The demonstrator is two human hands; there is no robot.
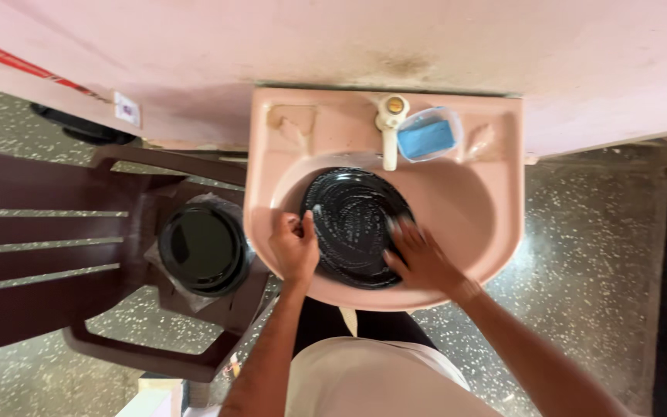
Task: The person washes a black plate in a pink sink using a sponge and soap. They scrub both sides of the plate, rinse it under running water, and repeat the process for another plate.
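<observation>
Gripping the left rim of a round, glossy black plate (355, 224) with my left hand (295, 245), fingers curled tight on its edge, I keep it propped in the bowl of the pink ceramic wash basin (472, 208), under the cream lever tap (390, 123). My right hand (418, 255) lies flat and spread on the plate's near-right face, blurred; I cannot tell whether anything is under the palm. White soapy streaks ring the plate, so I judge it slick: stiff, fairly light, likely to slide or chip against the hard basin. The rim is the safest hold, thumb over and fingers under. A clear plastic tub holding something blue (428, 135) sits on the far ledge. To the left, a stack of similar black plates (202, 249) rests on a dark brown plastic chair (40, 255).
</observation>
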